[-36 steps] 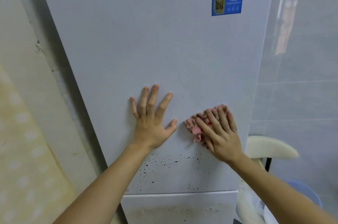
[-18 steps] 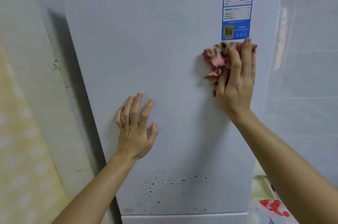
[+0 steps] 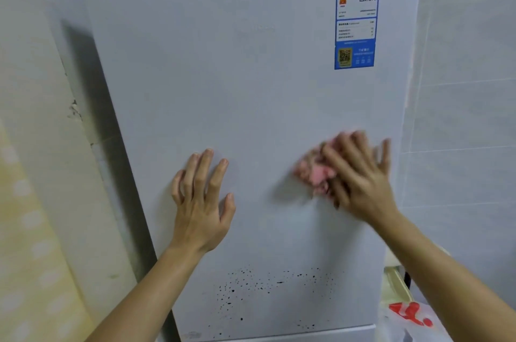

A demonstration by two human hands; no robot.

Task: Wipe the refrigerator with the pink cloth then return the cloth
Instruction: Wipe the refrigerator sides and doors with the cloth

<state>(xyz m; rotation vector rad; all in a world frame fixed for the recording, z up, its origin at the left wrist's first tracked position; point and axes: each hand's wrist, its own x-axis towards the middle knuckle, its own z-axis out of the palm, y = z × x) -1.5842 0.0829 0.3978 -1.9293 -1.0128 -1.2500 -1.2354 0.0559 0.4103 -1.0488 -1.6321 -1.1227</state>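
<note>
A: Right hand [image 3: 360, 182] first. State?
B: Open, spread fairly straight, flat over the crumpled pink fabric cloth [image 3: 315, 171] and pressing it to the door. Not curled round it as far as visible. Heavy motion blur, so no finer call on the grip.
A: Cloth position?
B: Bunched under the right fingers, poking out on that hand's left side. Touching the pale grey flat refrigerator door [image 3: 251, 76], right half, around mid-height in view.
A: Left hand [image 3: 201, 202]?
B: Open, slightly bent, fingertips on the door, holding nothing. Left of the cloth, apart from it, roughly level.
A: Key relation for the next stroke?
B: Scatter of small black specks [image 3: 265, 286] low on the door, below the gap between both hands, above the seam at the bottom edge. Down and slightly left from the cloth hand. Right hand for it, since the cloth is there; left about as near but bare.
A: Anything above?
B: Blue rectangular energy label sticker [image 3: 356, 15], top right, well above the cloth. Probably worth skirting.
A: Progress?
B: Mid-wipe by the look. Specks unwiped, cloth return not yet done.
</note>
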